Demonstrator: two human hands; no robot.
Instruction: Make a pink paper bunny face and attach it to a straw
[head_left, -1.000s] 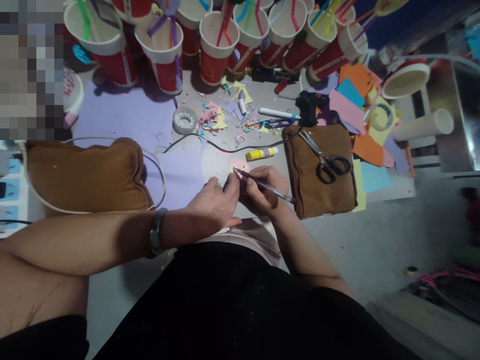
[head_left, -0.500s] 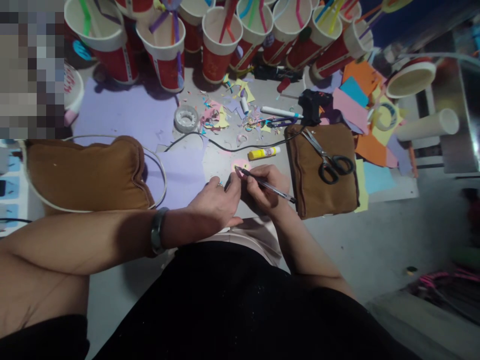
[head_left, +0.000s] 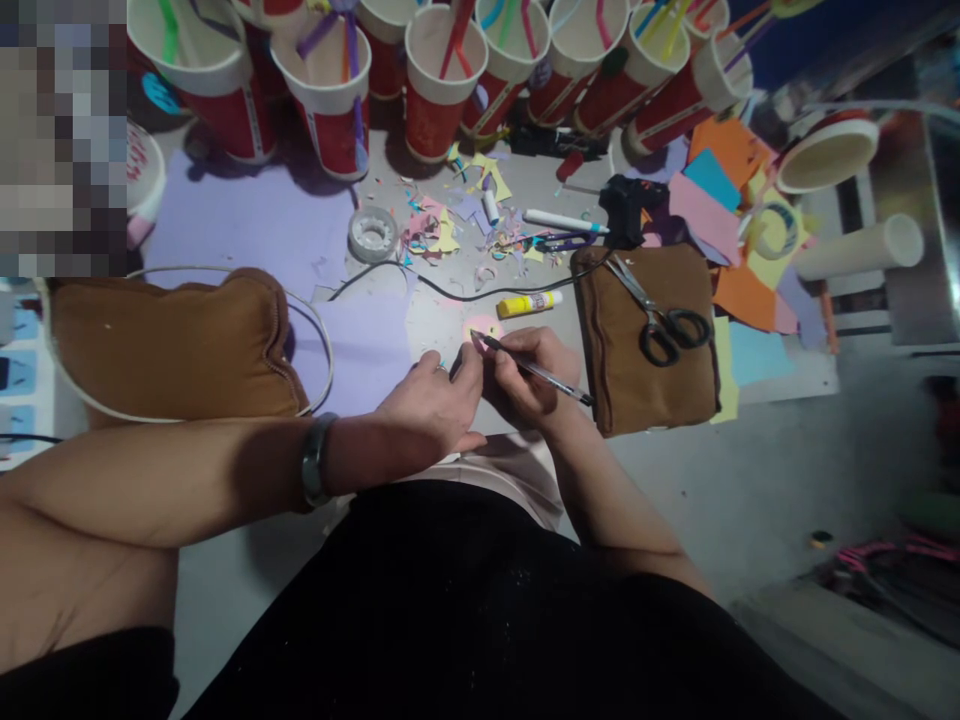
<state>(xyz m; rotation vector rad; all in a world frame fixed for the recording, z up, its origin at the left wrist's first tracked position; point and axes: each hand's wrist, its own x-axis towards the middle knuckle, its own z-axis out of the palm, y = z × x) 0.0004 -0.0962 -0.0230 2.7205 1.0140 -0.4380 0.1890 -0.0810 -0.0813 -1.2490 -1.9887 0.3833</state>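
Observation:
My right hand (head_left: 536,375) is closed round a clear pen (head_left: 547,377) with a dark grip, tilted with its tip on a small pink paper piece (head_left: 491,327). The piece lies flat on the table and carries pale yellow and dark marks. My left hand (head_left: 442,400) rests beside it, fingers bent down to its near left edge and thumb stretched apart. The fingertips partly cover the paper. Just above lies a yellow glue stick (head_left: 525,304).
Paper cups (head_left: 436,110) with straws crowd the back. Scissors (head_left: 652,320) lie on a brown cushion (head_left: 641,400) at right; another brown cushion (head_left: 165,350) is at left. A tape roll (head_left: 373,236), paper scraps (head_left: 431,228) and a black cable (head_left: 457,298) lie between.
The view has shifted very slightly. Both hands and the pen stay in nearly the same place over the pink paper piece.

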